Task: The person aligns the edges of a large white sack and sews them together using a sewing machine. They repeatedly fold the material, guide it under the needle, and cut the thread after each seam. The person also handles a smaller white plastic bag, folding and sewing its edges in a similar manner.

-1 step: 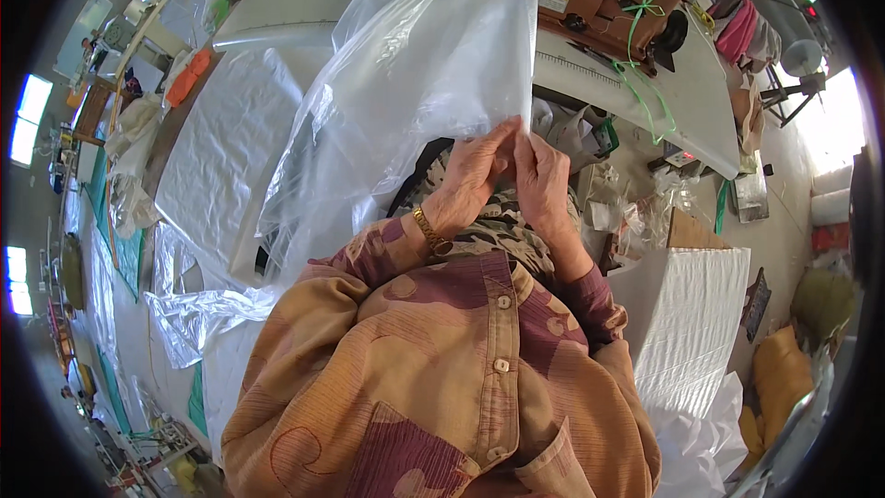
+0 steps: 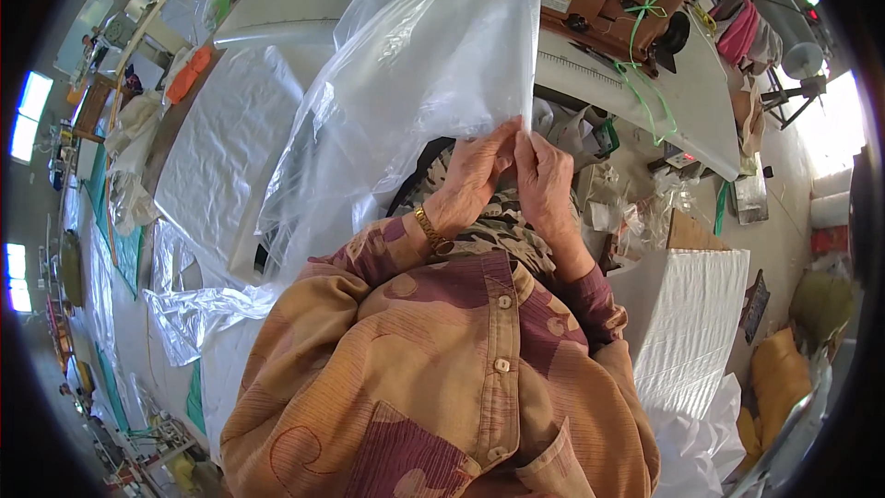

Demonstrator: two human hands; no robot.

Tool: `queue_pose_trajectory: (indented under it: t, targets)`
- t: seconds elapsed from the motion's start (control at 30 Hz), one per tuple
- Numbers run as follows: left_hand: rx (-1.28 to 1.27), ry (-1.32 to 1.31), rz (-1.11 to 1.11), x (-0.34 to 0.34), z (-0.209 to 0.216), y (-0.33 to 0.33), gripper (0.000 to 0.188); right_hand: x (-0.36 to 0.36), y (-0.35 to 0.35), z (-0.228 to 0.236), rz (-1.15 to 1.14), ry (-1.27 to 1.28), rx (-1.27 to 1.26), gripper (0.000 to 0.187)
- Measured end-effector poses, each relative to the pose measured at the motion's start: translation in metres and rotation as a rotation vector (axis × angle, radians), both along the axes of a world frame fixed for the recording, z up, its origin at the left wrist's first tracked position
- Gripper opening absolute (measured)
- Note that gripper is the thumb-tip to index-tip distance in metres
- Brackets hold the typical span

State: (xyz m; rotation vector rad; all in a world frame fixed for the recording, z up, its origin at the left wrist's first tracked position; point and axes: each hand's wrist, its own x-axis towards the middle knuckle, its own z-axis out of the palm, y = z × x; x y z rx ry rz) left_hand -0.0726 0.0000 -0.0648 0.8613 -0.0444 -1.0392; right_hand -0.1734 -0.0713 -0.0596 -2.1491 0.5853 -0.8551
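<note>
A see-through plastic sheet (image 2: 415, 65) hangs from the sewing machine (image 2: 627, 5) down over the table edge to my lap. My left hand (image 2: 475, 171) pinches the sheet's right-hand edge near its lower corner. Close beside it, my right hand (image 2: 546, 180) is closed on the same edge, thumb and fingers together. The fingertips of both hands almost meet there. Upward from them the edge runs taut and straight to the brown machine's near end, where its top is cut off by the picture's border.
On the left lies a stack of white plastic sheets (image 2: 226, 120). The machine's pale table (image 2: 710, 120) spreads right, with green string (image 2: 645, 97) trailing over it. A white ribbed pile (image 2: 691, 323) stands by my right elbow, and plastic scraps (image 2: 636, 212) lie beyond my right hand.
</note>
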Motion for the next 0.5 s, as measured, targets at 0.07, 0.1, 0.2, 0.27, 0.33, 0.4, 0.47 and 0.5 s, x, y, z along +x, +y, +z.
queue_pose_trajectory:
  t: [0.07,0.1,0.2,0.27,0.33,0.4,0.47,0.5]
  targets:
    - [-0.087,0.015,0.058,-0.003,0.002,0.0,0.031,-0.001,-0.003,0.003,-0.028,0.048,-0.275,0.026]
    - [-0.13,0.021,0.084,-0.003,0.002,0.0,0.034,-0.002,-0.004,0.01,-0.013,0.063,-0.361,0.026]
    - [-0.116,-0.132,-0.003,0.006,-0.011,0.002,0.025,-0.004,-0.01,0.028,0.074,0.162,-0.552,0.022]
    - [-0.08,-0.257,0.03,0.011,-0.014,0.005,0.025,-0.005,-0.015,0.034,0.142,0.239,-0.633,0.019]
    - [0.025,-0.335,0.007,0.014,-0.013,0.006,0.024,-0.004,-0.02,0.038,0.203,0.307,-0.697,0.015]
    - [0.204,-0.364,-0.064,0.016,-0.009,0.009,0.023,-0.004,-0.021,0.039,0.196,0.317,-0.844,0.016]
    - [0.041,-0.437,-0.082,0.019,-0.008,0.014,0.025,-0.004,-0.022,0.042,0.211,0.393,-0.959,0.019]
    - [-0.038,-0.473,-0.087,0.019,-0.009,0.017,0.026,-0.002,-0.022,0.047,0.234,0.463,-1.0,0.02]
